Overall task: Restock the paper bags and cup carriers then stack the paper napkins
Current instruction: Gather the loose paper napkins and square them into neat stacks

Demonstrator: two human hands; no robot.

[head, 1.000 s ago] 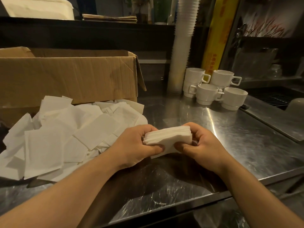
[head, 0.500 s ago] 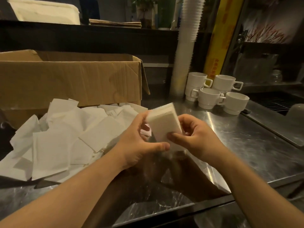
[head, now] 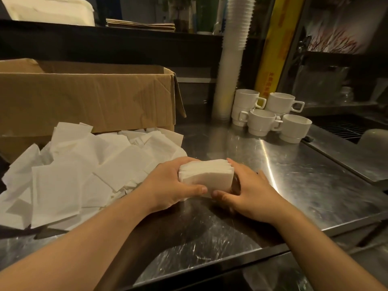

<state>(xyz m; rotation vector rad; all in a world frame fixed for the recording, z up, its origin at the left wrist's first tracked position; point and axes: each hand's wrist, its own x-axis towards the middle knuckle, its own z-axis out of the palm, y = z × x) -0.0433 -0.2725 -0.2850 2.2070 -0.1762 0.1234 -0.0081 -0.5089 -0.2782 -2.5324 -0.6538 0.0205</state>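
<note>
Now a squared napkin stack [head: 206, 175] is gripped on steel.
Soft white paper is clamped by curled left hand [head: 170, 185] and right hand [head: 249, 196].

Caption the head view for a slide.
Both hands, left hand and right hand, grip a napkin stack on the steel counter.

A thick, squared-up stack of white paper napkins [head: 206, 175] sits low over the steel table [head: 304, 185], a little back from the middle of its near edge, its layered edges facing up and right. Toward the table's left edge, a loose heap of napkins [head: 84, 175] lies scattered and overlapping at all angles, some folded.
</note>
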